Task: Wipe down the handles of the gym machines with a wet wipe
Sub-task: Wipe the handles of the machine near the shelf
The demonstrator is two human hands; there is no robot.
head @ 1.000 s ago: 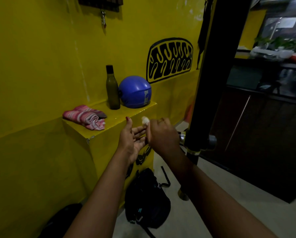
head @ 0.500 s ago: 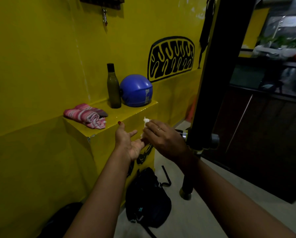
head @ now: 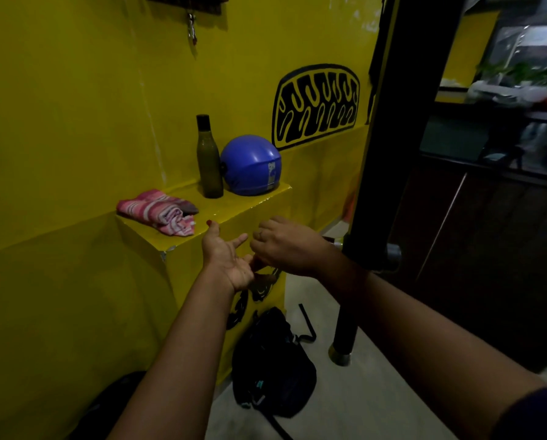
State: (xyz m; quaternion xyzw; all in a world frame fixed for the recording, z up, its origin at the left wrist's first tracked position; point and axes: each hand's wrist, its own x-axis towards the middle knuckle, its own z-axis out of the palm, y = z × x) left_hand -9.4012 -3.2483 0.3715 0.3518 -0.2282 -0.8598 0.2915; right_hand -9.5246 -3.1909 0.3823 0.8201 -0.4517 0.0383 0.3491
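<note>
My left hand (head: 226, 255) is held palm up in front of the yellow ledge, thumb raised and fingers apart. My right hand (head: 286, 244) hovers over the left fingertips with its back toward me and its fingers curled down and closed. The white wet wipe it pinched a moment ago is hidden under it. Just right of my right wrist stands the black upright post of a gym machine (head: 393, 154), with a short grey-capped handle stub (head: 393, 254) sticking out at hand height.
The yellow ledge (head: 234, 208) carries a pink striped towel (head: 158, 211), a dark bottle (head: 208, 160) and a blue helmet (head: 250, 165). A black bag (head: 272, 360) lies on the floor below my hands. A dark counter (head: 488, 249) fills the right side.
My right hand has turned over and lowered onto the left fingertips, and the white wipe that stuck up from its fingers is out of sight. The left hand stays open, palm up.
</note>
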